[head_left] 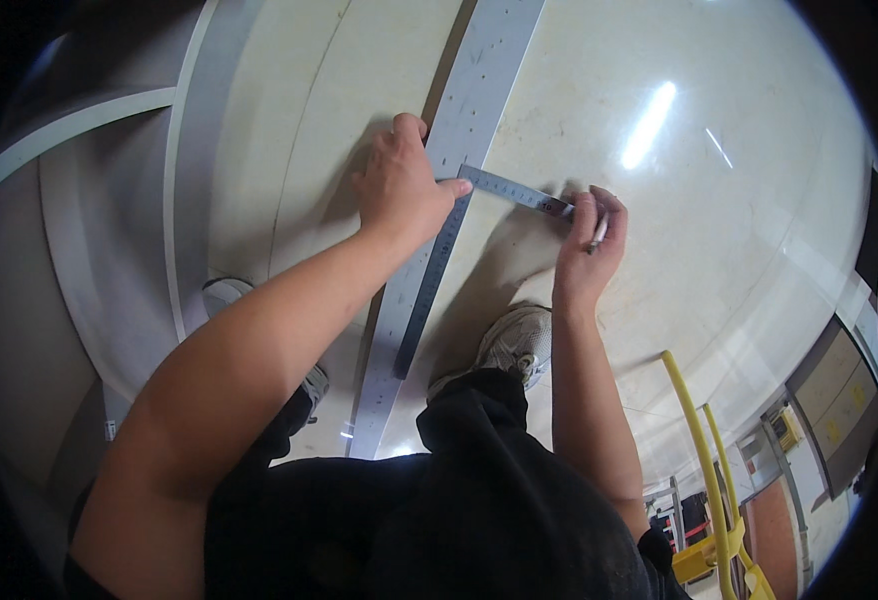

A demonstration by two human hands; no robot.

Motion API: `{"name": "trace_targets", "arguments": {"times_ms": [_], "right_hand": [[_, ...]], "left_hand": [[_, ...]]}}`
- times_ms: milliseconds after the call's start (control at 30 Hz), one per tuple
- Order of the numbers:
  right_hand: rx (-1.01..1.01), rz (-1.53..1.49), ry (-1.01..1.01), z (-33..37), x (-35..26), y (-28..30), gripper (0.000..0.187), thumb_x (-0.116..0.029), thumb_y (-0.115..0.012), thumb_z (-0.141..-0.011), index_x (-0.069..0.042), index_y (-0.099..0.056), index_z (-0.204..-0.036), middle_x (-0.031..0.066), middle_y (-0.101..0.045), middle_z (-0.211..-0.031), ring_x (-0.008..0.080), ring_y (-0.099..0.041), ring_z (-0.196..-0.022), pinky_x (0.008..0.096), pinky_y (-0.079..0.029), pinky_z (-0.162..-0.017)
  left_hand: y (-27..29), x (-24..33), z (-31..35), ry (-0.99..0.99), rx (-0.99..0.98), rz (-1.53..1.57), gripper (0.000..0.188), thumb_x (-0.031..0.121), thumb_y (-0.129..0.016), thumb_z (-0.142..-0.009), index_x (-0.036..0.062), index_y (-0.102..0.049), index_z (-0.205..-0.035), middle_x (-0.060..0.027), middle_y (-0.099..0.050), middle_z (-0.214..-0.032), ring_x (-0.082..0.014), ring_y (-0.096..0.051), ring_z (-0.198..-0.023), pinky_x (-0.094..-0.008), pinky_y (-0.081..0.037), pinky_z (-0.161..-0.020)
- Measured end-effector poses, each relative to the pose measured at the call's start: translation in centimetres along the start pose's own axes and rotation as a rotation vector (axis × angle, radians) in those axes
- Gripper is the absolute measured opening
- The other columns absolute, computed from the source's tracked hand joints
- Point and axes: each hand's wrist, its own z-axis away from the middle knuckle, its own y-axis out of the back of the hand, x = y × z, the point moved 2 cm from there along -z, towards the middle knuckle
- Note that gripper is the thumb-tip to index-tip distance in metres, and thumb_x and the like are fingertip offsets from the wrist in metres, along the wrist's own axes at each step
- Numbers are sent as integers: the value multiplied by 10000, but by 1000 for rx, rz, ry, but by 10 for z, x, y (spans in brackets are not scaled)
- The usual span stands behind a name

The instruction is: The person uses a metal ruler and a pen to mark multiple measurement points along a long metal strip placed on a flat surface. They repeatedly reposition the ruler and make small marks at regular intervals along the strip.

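A long pale metal bar [489,60] with small holes runs from the top of the view down between my legs. An L-shaped steel square [429,295] rests on it, one arm along the bar's right edge and the other sticking out to the right. My left hand [399,190] reaches over the bar, its fingers at the left edge and its thumb pressing on the square's corner. At the outer end of the crosswise arm, my right hand [591,240] has closed fingers around the tip. A slim white pen [599,232] is also held in those fingers.
White-edged grey panels [171,200] stand at the left. My shoe [517,340] is on the shiny tiled floor [739,230], right of the bar; the other is left of it. Yellow tubular framing [694,430] rises at the lower right, with a dark-framed panel [834,410] beyond.
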Motion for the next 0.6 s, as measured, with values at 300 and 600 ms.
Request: {"name": "trace_targets", "arguments": {"times_ms": [300,600], "right_hand": [[-146,188,8,2,-1,6,292,-247,-748,-940,4,-616,-870,33,-608,-734,118,-540,-703,271,-468,-689],[-108,-98,-41,13,13,19,289,-205,-703,-966,-31,-561,-783,-16,-514,-647,59,-435,-621,231,-373,-572]], "left_hand": [[4,-14,9,-116,-1,-23,617,355,-799,-831,87,-469,-1277,-161,-559,-1258,-340,-561,-1178,-542,-403,-990],[-29,-81,117,-153,-108,-233,1108,313,-888,-655,28,-229,-1499,-235,-400,-1280,-430,-407,-1218,-536,-316,-1038]]}}
